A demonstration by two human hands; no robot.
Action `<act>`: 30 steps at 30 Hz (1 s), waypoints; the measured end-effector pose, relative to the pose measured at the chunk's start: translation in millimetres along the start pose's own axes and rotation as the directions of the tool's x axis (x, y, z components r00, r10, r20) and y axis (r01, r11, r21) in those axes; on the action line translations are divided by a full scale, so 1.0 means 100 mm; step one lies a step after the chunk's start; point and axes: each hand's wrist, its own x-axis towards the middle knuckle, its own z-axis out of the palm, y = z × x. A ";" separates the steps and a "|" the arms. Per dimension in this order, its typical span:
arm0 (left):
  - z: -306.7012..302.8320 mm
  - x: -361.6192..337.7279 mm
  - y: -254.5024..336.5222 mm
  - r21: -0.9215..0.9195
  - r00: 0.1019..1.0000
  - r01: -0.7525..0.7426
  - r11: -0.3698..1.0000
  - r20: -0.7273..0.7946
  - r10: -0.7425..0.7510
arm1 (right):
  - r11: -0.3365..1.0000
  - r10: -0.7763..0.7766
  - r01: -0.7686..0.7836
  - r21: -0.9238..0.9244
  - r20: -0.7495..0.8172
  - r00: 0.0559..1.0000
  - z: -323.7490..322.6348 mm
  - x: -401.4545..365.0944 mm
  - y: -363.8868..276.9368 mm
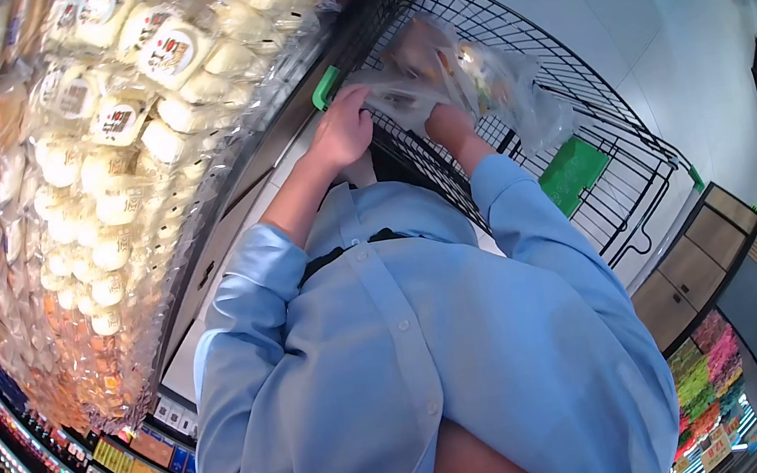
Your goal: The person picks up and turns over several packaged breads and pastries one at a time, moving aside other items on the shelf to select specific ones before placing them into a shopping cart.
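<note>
Evidently the left hand [341, 132] pinched the food packets [461, 67] over the cart [623, 200]; the right hand [448, 123] hid its fingers (grip unclear), so slippery plastic could slide loose.

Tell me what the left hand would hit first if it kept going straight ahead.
The left hand points at the clear plastic packets lying in the shopping cart; its fingertips seem to be at their edge, so probably those first, though depth is unclear.

Glossy plastic bags [472, 76], metal wire cart [623, 200]
</note>
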 end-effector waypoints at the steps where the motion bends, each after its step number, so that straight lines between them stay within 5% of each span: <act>1: -0.02 0.01 0.02 -0.014 0.999 -0.022 1.000 -0.028 0.022 | 1.000 -0.006 0.007 -0.029 0.029 1.000 0.02 -0.03 -0.02; 3: -0.06 0.04 0.03 -0.012 0.997 -0.053 0.999 -0.059 0.052 | 0.996 -0.013 0.020 -0.087 0.085 0.996 0.01 -0.08 -0.07; 4: -0.06 0.04 0.03 -0.013 0.995 -0.066 0.998 -0.071 0.065 | 0.936 -0.160 0.210 -0.282 0.191 0.968 -0.01 -0.11 -0.10; 6: -0.04 0.02 -0.04 0.009 0.996 -0.051 0.999 -0.069 0.052 | 0.611 -0.340 0.568 -0.551 0.466 0.817 -0.05 -0.17 -0.17; 8: 0.00 -0.01 -0.19 0.087 0.999 -0.015 0.996 -0.031 0.018 | 0.977 -0.175 0.210 -0.039 0.419 0.891 -0.16 -0.25 -0.38; 9: 0.02 -0.03 -0.29 0.153 1.000 0.012 0.988 0.005 -0.013 | 0.970 -0.083 -0.028 0.243 0.437 0.896 -0.20 -0.29 -0.49; 12: 0.03 -0.09 -0.42 0.208 0.993 0.077 0.975 0.071 -0.094 | 0.894 -0.137 -0.077 0.441 0.434 0.890 -0.24 -0.39 -0.65; 18: 0.12 -0.16 -0.52 0.169 0.998 0.050 0.984 0.020 -0.054 | 0.776 -0.156 -0.088 0.624 0.326 0.932 -0.28 -0.52 -0.69; 21: 0.16 -0.18 -0.52 0.236 0.990 0.083 0.968 0.088 -0.106 | 0.845 -0.125 -0.131 0.518 0.430 0.894 -0.10 -0.36 -0.44; 30: 0.08 -0.25 -0.35 0.210 0.986 0.106 0.972 0.106 -0.131 | 0.778 -0.110 -0.198 0.597 0.439 0.892 -0.31 -0.47 -0.42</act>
